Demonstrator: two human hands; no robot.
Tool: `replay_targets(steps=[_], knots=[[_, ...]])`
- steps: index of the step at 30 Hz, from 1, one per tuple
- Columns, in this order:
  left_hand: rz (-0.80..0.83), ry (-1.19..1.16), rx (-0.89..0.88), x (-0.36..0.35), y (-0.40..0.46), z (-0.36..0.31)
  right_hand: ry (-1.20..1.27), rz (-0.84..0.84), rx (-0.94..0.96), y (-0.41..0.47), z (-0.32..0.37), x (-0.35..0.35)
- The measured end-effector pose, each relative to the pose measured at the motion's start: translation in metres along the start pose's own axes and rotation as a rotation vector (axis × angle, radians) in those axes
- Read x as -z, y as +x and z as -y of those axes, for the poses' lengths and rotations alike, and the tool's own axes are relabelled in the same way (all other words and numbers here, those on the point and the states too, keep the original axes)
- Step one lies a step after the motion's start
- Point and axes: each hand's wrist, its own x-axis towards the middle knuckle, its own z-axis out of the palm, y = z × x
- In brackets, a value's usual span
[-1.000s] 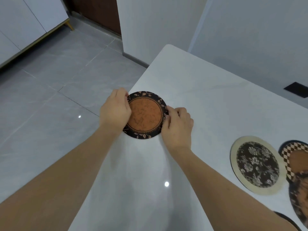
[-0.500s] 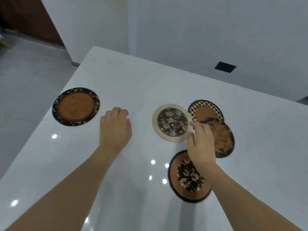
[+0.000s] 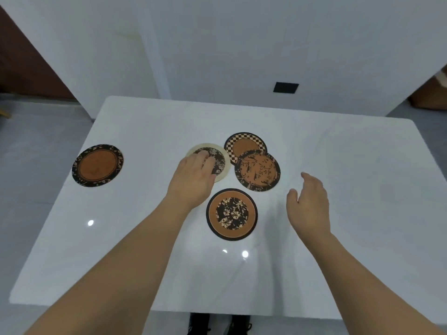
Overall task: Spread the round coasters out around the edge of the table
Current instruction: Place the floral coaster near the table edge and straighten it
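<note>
Cream-rimmed coaster point(image 3: 221, 163) in frame middle: you are pressing left hand point(image 3: 193, 180) flat on it, fingers close together, likely for sliding it to table point(image 3: 338, 165) edge. Right hand point(image 3: 309, 204) hovering at frame right, fingers loose, holding nothing. Leaf-rimmed coaster point(image 3: 98, 165) lying by left edge.

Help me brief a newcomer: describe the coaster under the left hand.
On the white table, four coasters cluster near the middle. The cream-rimmed coaster lies at the cluster's left, under the left hand. Only it has a pale rim around a dark floral centre; its neighbours' rims are dark or checkered.
</note>
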Motion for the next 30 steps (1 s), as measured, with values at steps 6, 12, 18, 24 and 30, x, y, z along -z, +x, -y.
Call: replay_targets(steps=[6, 12, 18, 24, 30], knots=[[0.297, -0.277, 0.419, -0.041, -0.016, -0.016, 0.304, 0.362, -0.362, -0.021, -0.008, -0.046], [0.441, -0.429, 0.674, -0.084, -0.027, -0.021, 0.381, 0.522, -0.580, -0.014, -0.003, -0.100], [0.404, -0.609, 0.997, -0.106, -0.021, -0.024, 0.406, 0.462, -0.615, -0.008, 0.001, -0.127], [0.332, -0.746, 0.949, -0.104, -0.036, -0.009, 0.373, 0.471, -0.490, -0.007, 0.008, -0.132], [0.242, -0.841, 1.024, -0.086, -0.079, 0.017, 0.279, 0.555, -0.281, -0.020, 0.027, -0.140]])
